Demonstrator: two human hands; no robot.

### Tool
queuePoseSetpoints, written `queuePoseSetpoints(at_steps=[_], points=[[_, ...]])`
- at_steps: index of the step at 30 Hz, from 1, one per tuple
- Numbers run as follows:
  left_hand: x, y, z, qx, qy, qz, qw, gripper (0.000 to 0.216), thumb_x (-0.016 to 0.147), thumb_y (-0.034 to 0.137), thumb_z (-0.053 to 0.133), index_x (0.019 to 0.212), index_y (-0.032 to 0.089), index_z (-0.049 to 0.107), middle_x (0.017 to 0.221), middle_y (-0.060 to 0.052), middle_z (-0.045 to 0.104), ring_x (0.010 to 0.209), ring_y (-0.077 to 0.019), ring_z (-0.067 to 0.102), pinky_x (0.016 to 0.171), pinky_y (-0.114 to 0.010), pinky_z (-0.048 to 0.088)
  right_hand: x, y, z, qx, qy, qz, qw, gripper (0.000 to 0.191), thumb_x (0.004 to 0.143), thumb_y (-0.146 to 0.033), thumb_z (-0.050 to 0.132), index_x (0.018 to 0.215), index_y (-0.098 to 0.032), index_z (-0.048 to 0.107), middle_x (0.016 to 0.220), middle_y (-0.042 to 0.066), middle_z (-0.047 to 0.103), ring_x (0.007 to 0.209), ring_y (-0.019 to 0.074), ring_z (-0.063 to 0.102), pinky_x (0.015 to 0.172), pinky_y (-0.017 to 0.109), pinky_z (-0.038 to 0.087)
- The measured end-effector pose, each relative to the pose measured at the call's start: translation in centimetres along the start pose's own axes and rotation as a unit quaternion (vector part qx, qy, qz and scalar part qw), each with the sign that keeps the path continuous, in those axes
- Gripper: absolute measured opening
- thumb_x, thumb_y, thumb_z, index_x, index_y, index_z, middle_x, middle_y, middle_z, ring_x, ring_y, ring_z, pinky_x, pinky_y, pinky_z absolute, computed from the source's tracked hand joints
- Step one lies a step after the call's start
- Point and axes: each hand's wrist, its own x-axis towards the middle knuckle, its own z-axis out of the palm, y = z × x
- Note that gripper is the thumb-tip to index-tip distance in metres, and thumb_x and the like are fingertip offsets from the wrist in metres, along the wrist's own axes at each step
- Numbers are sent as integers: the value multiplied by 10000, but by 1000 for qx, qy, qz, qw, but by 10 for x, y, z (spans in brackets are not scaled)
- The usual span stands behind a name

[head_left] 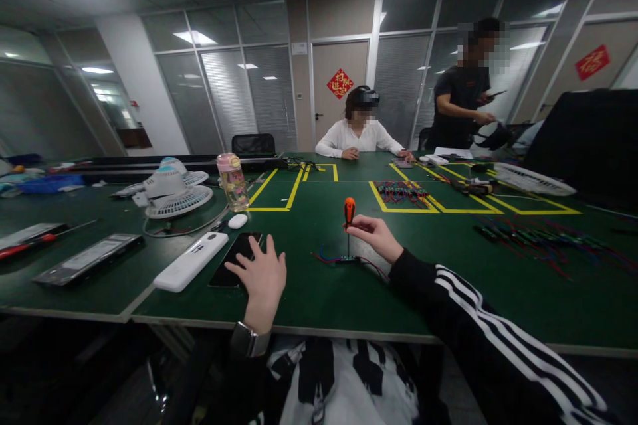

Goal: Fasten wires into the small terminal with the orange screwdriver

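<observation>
My right hand (375, 236) pinches the orange handle of a small screwdriver (349, 212) held upright, its tip down on a small wired part (345, 259) with red and blue leads on the green table (319, 292). My left hand (262, 274) lies flat with its fingers spread, resting on the table at the edge of a black phone (234, 257). A watch sits on that wrist.
A white power bank (191, 261), white mouse (237, 220), pink bottle (232, 181) and white fans (174, 189) sit to the left. Wire bundles (401, 191) lie in yellow-taped squares. A seated person (359, 133) and a standing person (466, 89) are across the table.
</observation>
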Motion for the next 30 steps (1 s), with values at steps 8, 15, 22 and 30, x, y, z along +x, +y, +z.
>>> queuePoseSetpoints(at_steps=[8, 15, 22, 30], points=[[3, 1, -2, 13, -29, -1, 999, 513, 912, 414, 437, 1373, 201, 506, 1436, -231, 417, 1183, -499, 494, 961, -742, 253, 0, 0, -1, -4, -5, 0, 1000, 371, 637, -507, 773, 727, -170, 647, 792, 37, 684, 779, 198, 634, 782, 350, 491], [-5, 6, 3, 15, -4, 27, 1000, 489, 918, 403, 423, 1365, 228, 517, 1471, -205, 390, 1317, -499, 348, 972, -765, 217, 0, 0, 0, -6, -5, 3, 1000, 378, 639, -515, 772, 735, -167, 661, 803, 42, 691, 793, 200, 637, 796, 352, 488], [-7, 8, 4, 10, -2, 17, 1000, 493, 923, 424, 410, 1368, 238, 510, 1490, -196, 370, 1351, -497, 285, 935, -806, 205, 0, -1, 0, -1, 1, 8, 1000, 383, 623, -511, 784, 724, -165, 655, 788, 38, 688, 772, 194, 635, 790, 353, 490], [-7, 9, 4, 4, -6, 5, 1000, 474, 930, 420, 395, 1350, 247, 529, 1503, -183, 351, 1344, -493, 289, 906, -818, 229, 0, 3, 0, -3, 0, 4, 1000, 389, 625, -524, 781, 735, -167, 670, 804, 44, 702, 796, 205, 646, 807, 363, 493]])
